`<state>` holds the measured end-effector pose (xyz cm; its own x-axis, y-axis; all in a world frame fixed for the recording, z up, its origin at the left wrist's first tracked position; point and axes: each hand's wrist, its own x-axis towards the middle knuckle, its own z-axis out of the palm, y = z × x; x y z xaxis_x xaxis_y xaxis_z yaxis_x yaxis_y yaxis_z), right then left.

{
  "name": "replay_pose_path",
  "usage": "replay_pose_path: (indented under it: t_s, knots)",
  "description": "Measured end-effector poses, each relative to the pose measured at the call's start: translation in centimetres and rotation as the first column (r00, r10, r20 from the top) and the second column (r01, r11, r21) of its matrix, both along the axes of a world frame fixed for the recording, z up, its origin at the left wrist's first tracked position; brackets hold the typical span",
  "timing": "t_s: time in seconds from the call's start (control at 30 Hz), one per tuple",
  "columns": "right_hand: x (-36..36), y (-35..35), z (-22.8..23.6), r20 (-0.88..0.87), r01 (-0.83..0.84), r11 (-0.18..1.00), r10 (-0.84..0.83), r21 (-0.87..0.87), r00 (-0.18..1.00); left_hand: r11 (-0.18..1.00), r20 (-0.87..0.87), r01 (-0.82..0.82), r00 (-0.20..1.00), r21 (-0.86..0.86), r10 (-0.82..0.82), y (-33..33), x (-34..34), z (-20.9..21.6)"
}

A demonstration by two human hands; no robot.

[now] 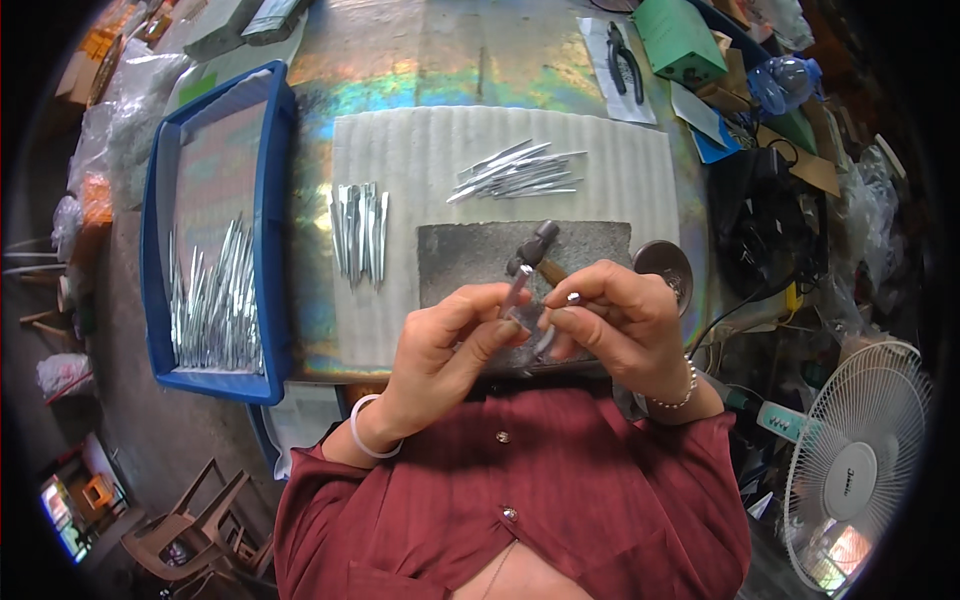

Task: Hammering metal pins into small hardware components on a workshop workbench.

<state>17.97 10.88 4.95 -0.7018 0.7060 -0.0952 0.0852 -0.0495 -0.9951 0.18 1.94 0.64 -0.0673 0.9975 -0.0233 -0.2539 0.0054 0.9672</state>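
In front of my chest, my left hand [462, 338] pinches a slim shiny metal piece [516, 290] that points up and away. Close beside it my right hand [625, 325] is closed, thumb against fingers, with a small bright metal tip [573, 298] showing; the rest is hidden by the fingers. Behind the hands, a hammer [538, 246] with a wooden handle lies on a dark grey slab [455, 255]. Slim pointed silver metal pieces lie on the pale foam sheet [400, 140], in a loose pile [520, 172] beyond the slab and a neater row [358, 235] at left.
A blue tray [283, 200] at left holds many similar metal pieces [222, 310]. A round dish [684, 262] sits right of the slab. Black-handled pliers [624, 70] and a green box [680, 42] are at the far right. A fan [850, 480] stands near right.
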Motion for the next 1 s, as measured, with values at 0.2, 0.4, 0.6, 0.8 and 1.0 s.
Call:
replay_pose_path:
  t_s: [0.2, 0.4, 0.6, 0.8, 1.0]
  knots:
    - [-2.0, -0.4, -1.5, -0.029, 0.025, 0.932, -0.015, 0.363, 0.999, 0.998, -0.136, -0.024, 0.990, 0.064, 0.033, -0.9, -0.5, -0.6]
    - [-2.5, -1.2, -1.3, -0.040, 0.045, 0.870, -0.029, 0.491, 0.999, 0.995, -0.193, -0.006, 0.981, 0.097, 0.025, -1.2, -0.7, -0.3]
    - [-2.7, -1.3, -1.6, -0.073, 0.073, 0.864, -0.042, 0.497, 0.996, 0.989, -0.239, 0.030, 0.971, 0.145, 0.005, -1.0, -1.0, -0.5]
    - [-2.6, -1.1, -1.5, -0.090, 0.076, 0.853, -0.034, 0.516, 0.995, 0.982, -0.209, 0.011, 0.978, 0.190, 0.029, -1.0, -0.6, -0.7]
    - [-2.4, -1.0, -1.5, -0.097, 0.088, 0.841, -0.042, 0.534, 0.994, 0.988, -0.245, 0.035, 0.970, 0.153, 0.003, -1.0, -0.5, -0.7]
